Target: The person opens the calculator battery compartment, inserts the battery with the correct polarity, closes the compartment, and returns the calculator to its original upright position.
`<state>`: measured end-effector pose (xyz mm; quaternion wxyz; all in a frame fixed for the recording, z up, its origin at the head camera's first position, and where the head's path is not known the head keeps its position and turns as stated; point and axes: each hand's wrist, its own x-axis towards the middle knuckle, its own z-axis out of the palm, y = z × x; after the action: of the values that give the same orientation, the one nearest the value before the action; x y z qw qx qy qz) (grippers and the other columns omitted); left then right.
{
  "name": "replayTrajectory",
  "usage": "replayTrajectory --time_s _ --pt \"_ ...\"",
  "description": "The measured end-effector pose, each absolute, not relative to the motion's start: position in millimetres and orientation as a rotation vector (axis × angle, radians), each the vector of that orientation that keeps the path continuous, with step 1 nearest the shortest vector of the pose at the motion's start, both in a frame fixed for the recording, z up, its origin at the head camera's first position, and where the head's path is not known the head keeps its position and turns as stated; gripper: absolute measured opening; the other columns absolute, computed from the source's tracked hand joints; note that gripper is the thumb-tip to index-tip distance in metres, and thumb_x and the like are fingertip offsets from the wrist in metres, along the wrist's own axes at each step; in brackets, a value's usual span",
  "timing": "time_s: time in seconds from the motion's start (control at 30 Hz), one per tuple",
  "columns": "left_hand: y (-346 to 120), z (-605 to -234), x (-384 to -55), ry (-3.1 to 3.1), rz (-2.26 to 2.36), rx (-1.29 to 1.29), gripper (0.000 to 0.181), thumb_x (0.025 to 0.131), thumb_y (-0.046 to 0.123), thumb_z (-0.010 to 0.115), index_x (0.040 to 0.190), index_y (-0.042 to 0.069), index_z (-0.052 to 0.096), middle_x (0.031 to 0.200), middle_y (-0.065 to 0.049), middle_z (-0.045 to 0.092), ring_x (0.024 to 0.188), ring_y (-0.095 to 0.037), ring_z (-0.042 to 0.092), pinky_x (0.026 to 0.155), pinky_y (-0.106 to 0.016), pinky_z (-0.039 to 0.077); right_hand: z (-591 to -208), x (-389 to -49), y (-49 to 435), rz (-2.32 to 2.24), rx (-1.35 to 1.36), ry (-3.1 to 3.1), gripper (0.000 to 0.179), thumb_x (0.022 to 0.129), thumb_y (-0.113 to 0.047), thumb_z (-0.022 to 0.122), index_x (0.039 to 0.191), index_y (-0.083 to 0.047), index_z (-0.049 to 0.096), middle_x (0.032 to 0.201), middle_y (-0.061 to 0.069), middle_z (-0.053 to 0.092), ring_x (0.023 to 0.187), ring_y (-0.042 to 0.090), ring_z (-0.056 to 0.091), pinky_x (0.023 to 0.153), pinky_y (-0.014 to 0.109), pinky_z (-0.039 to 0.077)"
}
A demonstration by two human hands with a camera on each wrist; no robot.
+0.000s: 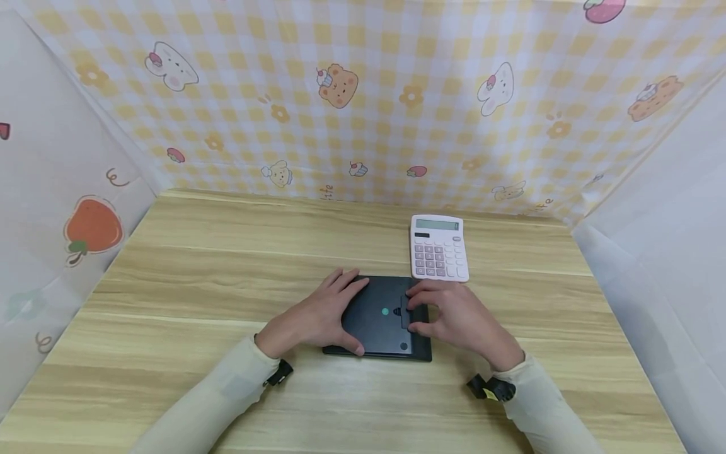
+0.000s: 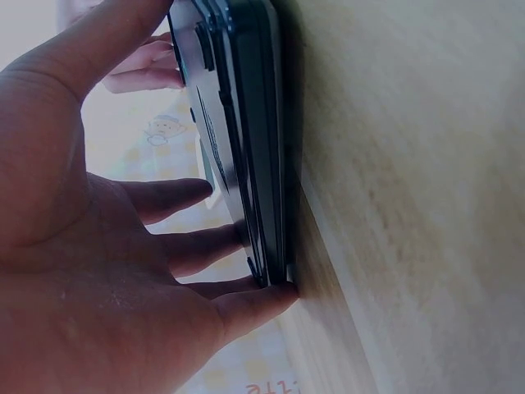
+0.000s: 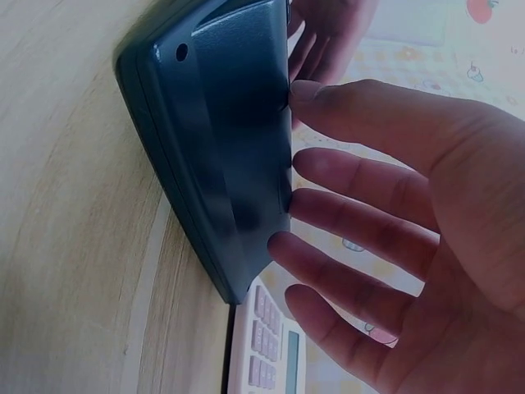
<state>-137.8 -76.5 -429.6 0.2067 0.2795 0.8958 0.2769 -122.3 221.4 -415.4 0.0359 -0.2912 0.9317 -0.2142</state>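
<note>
A black calculator (image 1: 374, 325) lies face down on the table, its battery cover (image 1: 405, 313) and a small green round sticker showing. My left hand (image 1: 322, 315) spans its left part and grips it, thumb on the near edge and fingers at the far edge. In the left wrist view, the left fingers (image 2: 254, 316) reach the calculator's side. With fingers apart, my right hand (image 1: 459, 315) touches the back around the battery cover. Thumb and fingertips rest on the black back (image 3: 246, 131) in the right wrist view; whether the cover has lifted, I cannot tell.
A white calculator (image 1: 439, 247) with a display lies face up just beyond my right hand. The wooden table (image 1: 227, 252) meets a yellow checked cloth (image 1: 363, 126) at the back. White cloth hangs on both sides.
</note>
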Motion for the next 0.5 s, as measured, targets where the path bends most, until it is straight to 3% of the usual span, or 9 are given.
replayTrajectory --time_s 0.5 --pt "-77.5 -430.2 -138.5 2.493 0.772 0.778 0.125 0.077 0.049 0.101 0.174 0.009 0.032 0.182 -0.016 0.017 0.167 -0.046 0.006 0.129 -0.065 0.026 -415.4 -123.1 221.4 -0.641 -0.913 2.865 0.026 0.087 -0.027 0.097 0.107 -0.016 0.087 0.13 0.002 0.076 0.122 0.027 0.072 0.104 0.053 0.058"
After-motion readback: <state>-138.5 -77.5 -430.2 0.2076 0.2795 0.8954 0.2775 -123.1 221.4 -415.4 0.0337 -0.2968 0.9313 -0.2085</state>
